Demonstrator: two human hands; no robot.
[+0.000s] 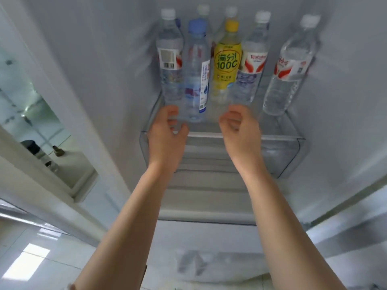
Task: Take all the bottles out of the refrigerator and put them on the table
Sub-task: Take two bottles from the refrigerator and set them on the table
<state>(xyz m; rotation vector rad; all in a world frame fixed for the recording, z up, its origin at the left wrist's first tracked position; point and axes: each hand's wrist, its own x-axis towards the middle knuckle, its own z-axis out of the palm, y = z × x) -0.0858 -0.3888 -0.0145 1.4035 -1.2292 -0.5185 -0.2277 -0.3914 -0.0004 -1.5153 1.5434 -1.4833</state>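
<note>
Head view: both hands at the shelf lip

Left hand (167, 132) and right hand (238, 130) hover over the shelf's front edge (209, 135), fingers loosely curled, holding nothing. Just beyond that edge stand the blue-capped bottle (195, 76) and yellow bottle (226, 65), flanked by three white-capped bottles; open shelf separates the far-right bottle (289, 68)

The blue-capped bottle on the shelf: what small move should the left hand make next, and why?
Probably reach forward and curl round the blue-capped bottle. The left hand hovers just before its base, fingers curled but holding nothing, and that bottle stands nearest.
</note>
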